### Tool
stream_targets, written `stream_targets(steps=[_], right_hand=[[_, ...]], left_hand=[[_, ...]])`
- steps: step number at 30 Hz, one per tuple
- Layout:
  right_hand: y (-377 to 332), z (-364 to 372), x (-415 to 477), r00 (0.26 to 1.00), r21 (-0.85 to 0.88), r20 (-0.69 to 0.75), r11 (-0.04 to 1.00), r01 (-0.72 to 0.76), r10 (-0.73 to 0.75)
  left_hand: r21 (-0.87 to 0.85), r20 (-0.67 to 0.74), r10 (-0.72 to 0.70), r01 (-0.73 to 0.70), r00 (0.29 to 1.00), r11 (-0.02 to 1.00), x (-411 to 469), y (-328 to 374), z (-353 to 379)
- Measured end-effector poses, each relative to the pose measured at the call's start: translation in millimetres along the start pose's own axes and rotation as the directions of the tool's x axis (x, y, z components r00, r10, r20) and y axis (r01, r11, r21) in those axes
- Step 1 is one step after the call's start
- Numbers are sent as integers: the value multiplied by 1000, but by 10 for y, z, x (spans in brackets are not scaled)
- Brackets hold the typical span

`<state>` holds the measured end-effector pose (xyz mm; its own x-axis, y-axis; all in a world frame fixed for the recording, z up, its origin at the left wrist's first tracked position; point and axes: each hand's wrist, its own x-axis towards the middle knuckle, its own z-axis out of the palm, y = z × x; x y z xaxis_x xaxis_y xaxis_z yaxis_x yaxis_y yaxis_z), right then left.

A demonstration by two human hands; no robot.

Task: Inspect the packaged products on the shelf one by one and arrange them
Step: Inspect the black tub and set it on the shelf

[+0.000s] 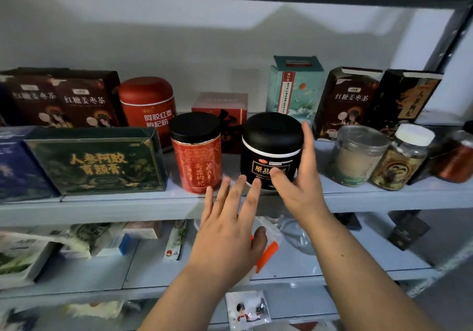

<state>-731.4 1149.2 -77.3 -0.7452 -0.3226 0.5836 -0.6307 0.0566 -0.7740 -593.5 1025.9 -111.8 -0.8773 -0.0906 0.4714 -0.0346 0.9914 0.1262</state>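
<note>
A black jar (268, 136) with a domed black lid and a gold label stands at the front of the middle shelf (102, 208). My right hand (299, 185) grips it from the right, thumb across the label and fingers up its right side. My left hand (230, 233) is spread with straight fingers, its fingertips at the jar's lower left edge. Just left of the black jar stands a red jar (195, 156) with a black lid. Further left lies a dark green box (97, 162).
Behind are a red round tin (148, 103), a small red box (220, 105), a teal carton (294, 87) and dark red tea boxes (345, 100). Two clear jars (358, 154) (401, 156) stand to the right. Packets lie on the lower shelf (332, 266).
</note>
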Motion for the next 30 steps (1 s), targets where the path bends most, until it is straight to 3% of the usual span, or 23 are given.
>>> stream_targets(steps=[4,7,11,18,30], right_hand=[[-70,102,-229,996,-151,-88,988,-27,14],[-185,198,-607,989,-315,-126,948,36,-79],[-362,357,-868,943,-468,106,822,326,-314],[-772,856,-701,859,-347,285,789,507,-426],[-1359,1915,-837,733,-227,485,741,632,-477]], left_hand=[[34,-45,54,-53,998,998,-152,-99,-146],[64,-72,32,-27,997,998,-278,-198,-245],[118,-128,-6,21,992,993,-480,-413,-440],[201,-199,-209,249,957,948,-858,-826,-970],[292,-240,-354,415,904,862,-1551,-1550,-1666]])
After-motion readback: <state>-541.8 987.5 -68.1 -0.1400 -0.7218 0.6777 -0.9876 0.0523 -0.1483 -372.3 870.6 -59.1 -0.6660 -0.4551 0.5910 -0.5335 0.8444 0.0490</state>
